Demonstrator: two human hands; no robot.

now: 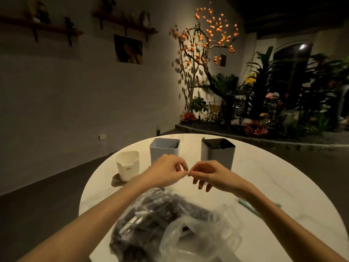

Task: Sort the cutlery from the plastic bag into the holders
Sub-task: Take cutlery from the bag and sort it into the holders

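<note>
Round table (283, 176), three holders (164, 150), one bag (170, 224)

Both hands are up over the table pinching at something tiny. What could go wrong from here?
1. Whatever the left hand and right hand pinch is too small to see; it may slip from the grip.
2. The plastic bag lies open near the table edge; cutlery could spill.
3. The white holder sits near the rim; a forearm could tip it.
</note>
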